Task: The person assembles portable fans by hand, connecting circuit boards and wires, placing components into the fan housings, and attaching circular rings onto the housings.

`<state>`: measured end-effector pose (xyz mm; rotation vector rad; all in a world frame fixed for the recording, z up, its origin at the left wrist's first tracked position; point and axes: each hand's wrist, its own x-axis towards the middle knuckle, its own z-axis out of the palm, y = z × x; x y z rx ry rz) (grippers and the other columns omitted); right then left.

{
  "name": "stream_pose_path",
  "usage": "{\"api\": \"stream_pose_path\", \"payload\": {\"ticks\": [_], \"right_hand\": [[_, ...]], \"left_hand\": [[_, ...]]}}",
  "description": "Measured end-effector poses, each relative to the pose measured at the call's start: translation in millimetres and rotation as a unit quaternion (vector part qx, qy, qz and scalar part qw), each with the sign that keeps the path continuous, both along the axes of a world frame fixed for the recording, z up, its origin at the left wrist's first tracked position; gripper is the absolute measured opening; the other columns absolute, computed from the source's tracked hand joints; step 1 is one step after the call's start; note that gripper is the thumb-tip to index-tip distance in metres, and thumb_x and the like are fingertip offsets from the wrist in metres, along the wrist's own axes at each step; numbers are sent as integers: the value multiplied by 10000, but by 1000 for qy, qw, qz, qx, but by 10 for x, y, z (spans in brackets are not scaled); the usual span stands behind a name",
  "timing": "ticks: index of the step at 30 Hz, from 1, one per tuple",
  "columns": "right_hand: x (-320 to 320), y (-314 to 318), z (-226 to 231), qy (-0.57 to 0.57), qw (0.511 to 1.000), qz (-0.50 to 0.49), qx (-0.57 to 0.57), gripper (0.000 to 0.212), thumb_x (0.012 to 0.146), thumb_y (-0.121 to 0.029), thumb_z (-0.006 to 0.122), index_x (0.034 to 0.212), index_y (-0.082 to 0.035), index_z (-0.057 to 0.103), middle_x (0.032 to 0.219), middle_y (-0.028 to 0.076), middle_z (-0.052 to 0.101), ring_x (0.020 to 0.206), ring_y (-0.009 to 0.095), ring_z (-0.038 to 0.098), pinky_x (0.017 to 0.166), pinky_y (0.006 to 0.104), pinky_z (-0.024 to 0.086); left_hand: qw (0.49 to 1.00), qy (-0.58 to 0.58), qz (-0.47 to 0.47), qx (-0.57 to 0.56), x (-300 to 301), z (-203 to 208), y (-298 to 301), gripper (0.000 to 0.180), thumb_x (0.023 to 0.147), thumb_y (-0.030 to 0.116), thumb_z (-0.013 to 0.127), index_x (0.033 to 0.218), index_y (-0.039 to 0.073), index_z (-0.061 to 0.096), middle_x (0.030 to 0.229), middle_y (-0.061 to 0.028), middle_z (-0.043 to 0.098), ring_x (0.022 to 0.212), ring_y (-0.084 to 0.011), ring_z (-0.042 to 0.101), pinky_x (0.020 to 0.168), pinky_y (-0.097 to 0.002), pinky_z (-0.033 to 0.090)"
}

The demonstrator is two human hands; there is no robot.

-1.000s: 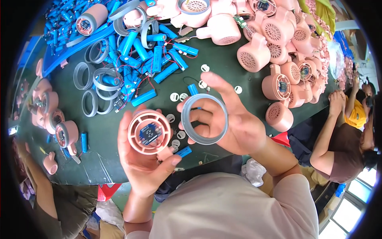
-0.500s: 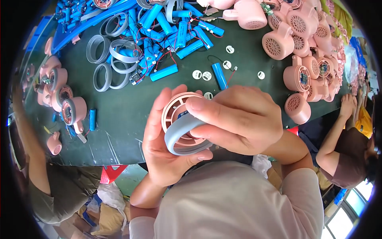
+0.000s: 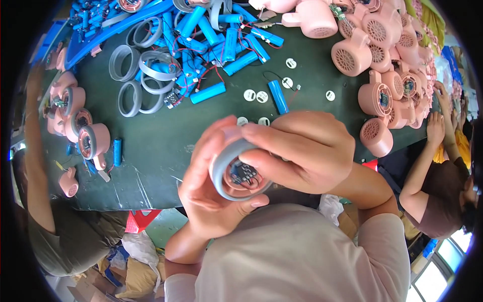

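Just above the table's near edge, my left hand (image 3: 204, 204) cups a round pink fan housing (image 3: 233, 190) from the left and below. A grey ring (image 3: 216, 172) sits around the housing's open face; whether it is fully seated I cannot tell. My right hand (image 3: 309, 153) pinches the ring's right side with thumb and fingers, hiding that part. Through the ring a small circuit board (image 3: 244, 173) with thin wires shows. Beyond my hands lie a blue battery cell (image 3: 278, 97) with leads and several round white stickers (image 3: 262, 96).
A heap of blue cells (image 3: 209, 93) and loose grey rings (image 3: 130, 98) lies at the back. Pink fan housings (image 3: 376, 137) pile up on the right; several others (image 3: 94, 141) stand left. Co-workers' arms (image 3: 37, 166) flank the dark green table (image 3: 146, 173).
The ring and housing have tilted together, and the ring now lies around the housing's face instead of slanting across it. The circuit board has come into sight. A co-worker's arm at left has moved.
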<state>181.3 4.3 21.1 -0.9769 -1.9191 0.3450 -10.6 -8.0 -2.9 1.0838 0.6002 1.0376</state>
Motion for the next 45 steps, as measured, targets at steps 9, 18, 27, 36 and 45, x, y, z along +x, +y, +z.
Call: {"api": "stream_pose_path", "payload": {"ticks": [9,18,27,36,45], "right_hand": [[-321,-51,-135,137,926,73,-345,376,801,-203,661,1102,15,605,849,129,651,744,280,640,670,351,504],[745,-545,338,-306,868,-382,-81,633,664,-254,805,1196,-28,547,1192,173,497,1104,340,492,916,427,406],[842,-981,-185,-202,881,-428,-27,470,648,-15,685,1109,-5,589,1078,169,514,918,320,537,759,374,456],[277,-358,-146,92,986,-59,-125,386,717,-159,795,1033,-10,633,1013,141,604,915,311,585,800,415,476],[227,355,-86,-176,978,-102,-51,316,643,-192,786,849,-55,590,841,78,533,819,282,531,690,399,440]], "left_hand": [[971,191,-17,140,-43,96,-88,658,598,-52,795,1198,-110,531,1277,-246,465,1117,-339,568,883,-380,501],[608,659,147,418,-1455,197,649,641,638,162,781,1247,93,590,1278,-149,536,1157,-340,487,964,-430,368],[683,532,165,473,-476,211,533,544,676,157,808,1186,120,625,1311,-214,454,1166,-352,470,944,-427,398],[848,366,19,382,54,-166,55,718,596,63,820,1255,44,536,1256,-214,497,1047,-370,521,778,-406,470],[777,476,73,405,-322,66,432,386,729,-72,564,1103,-8,636,1150,-183,605,935,-316,588,821,-384,456]]}}
